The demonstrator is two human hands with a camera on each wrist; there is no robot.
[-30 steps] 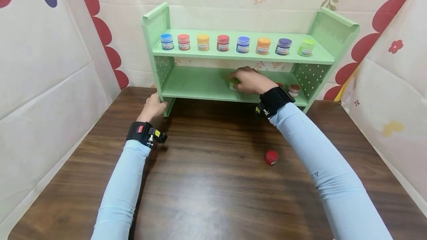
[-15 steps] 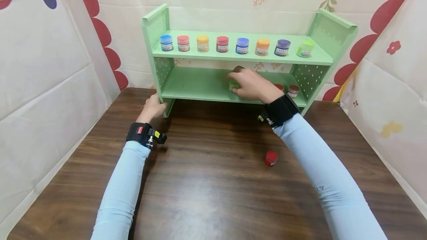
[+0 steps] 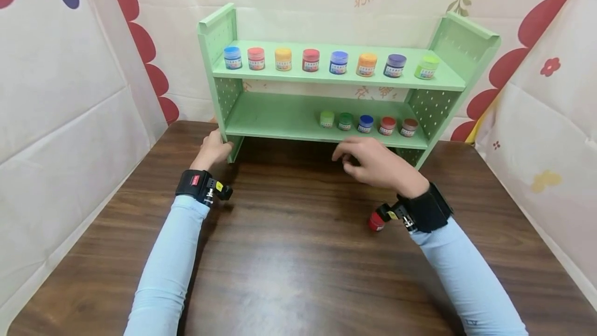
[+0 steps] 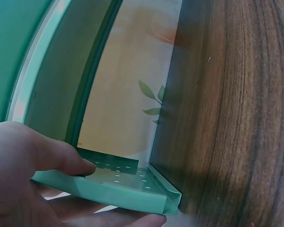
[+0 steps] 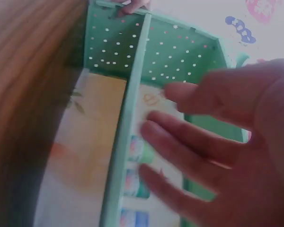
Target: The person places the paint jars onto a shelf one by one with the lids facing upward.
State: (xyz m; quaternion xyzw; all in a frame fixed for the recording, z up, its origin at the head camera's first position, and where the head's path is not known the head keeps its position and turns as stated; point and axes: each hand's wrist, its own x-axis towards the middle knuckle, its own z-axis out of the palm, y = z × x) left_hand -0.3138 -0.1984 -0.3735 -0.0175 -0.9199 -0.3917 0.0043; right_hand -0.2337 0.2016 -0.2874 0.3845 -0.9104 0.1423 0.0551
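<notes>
My left hand (image 3: 213, 150) grips the lower left side panel of the green shelf (image 3: 275, 131); in the left wrist view the thumb (image 4: 68, 158) lies inside the panel and the fingers outside. Just in front of the lower shelf, my right hand (image 3: 375, 165) hangs in the air, fingers loosely bent and holding nothing. Behind it on the lower board stand a light green jar (image 3: 327, 119), a dark green jar (image 3: 345, 121), a blue jar (image 3: 366, 123), a red jar (image 3: 387, 125) and a brown-red jar (image 3: 409, 127). A red jar (image 3: 375, 221) on the table is partly hidden by the right wrist camera.
Several paint jars in mixed colours, among them a yellow jar (image 3: 283, 59) and a purple jar (image 3: 395, 66), line the upper board. The brown wooden table (image 3: 280, 253) lies in front of the shelf. Printed cloth (image 3: 84, 66) hangs at the back and sides.
My right hand has let go of the light green jar on the lower board and moved back toward me, down and to the right. The left hand has stayed on the panel.
</notes>
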